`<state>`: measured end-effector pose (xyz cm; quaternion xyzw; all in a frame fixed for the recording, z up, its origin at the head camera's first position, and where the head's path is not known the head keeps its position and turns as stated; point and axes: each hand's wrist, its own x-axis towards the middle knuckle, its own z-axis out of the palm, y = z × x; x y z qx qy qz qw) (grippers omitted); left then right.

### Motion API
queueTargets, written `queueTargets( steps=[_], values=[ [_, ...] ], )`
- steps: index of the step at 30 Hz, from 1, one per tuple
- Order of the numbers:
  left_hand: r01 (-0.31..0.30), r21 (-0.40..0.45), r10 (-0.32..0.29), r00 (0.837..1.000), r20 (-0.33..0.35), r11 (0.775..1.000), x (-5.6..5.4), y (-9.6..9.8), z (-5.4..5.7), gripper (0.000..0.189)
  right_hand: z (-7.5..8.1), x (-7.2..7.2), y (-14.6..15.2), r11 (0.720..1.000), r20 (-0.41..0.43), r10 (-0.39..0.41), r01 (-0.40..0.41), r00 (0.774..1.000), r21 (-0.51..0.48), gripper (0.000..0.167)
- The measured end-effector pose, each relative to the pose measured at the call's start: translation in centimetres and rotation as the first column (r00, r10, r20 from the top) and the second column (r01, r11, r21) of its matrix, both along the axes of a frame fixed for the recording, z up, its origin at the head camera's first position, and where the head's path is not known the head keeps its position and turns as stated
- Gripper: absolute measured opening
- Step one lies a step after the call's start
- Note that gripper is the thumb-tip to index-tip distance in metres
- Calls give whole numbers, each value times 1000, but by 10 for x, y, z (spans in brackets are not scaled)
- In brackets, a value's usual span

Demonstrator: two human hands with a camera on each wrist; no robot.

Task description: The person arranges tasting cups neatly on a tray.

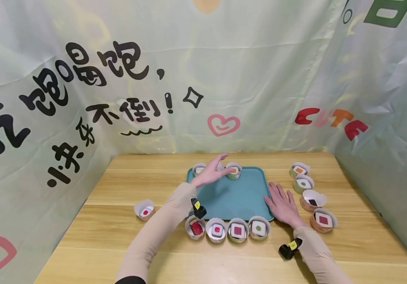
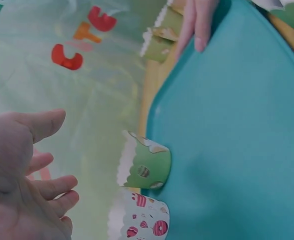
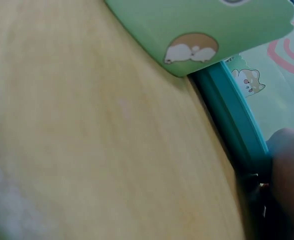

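Holds the left hand above the far edge of the blue tray, with fingers loosely spread around nothing, near a green cup and a white cup with pink pictures. Rests the right hand on the tray's right edge, with fingers straight and gripping nothing. Has four filled cups along the near edge, four more cups on the wooden table to the right, and a lone cup to the left.

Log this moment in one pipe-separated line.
Left hand: empty, raised near far-side cups | right hand: at right edge of blue tray | four cups: along tray's near edge
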<state>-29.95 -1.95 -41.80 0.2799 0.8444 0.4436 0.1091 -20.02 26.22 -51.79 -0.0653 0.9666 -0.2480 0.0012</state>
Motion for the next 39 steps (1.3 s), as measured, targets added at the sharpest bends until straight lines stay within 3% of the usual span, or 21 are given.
queueTargets(
  steps=[12, 16, 22, 28, 39],
  values=[
    [-65, 135, 52, 994, 95, 989, 16, -23, 6, 65, 0, -1, 0, 1000, 0, -2, 2, 1000, -19, 64],
    [-113, 154, 96, 989, 113, 981, 22, -29, 8, 65, 1, -1, -1, 1000, -1, 0, 0, 1000, -20, 64],
    [-182, 183, 168, 982, 87, 966, 34, -39, 13, 63, 1, -1, -1, 1000, 8, 3, -3, 1000, -19, 64],
    [-205, 238, 194, 978, 71, 949, 46, -55, 17, 62, 2, 0, 0, 1000, 6, 7, -7, 1000, -24, 64],
    [-235, 207, 228, 972, 54, 950, 61, -87, 20, 61, 0, 1, 0, 1000, 2, 4, -4, 1000, -16, 63]
  ],
)
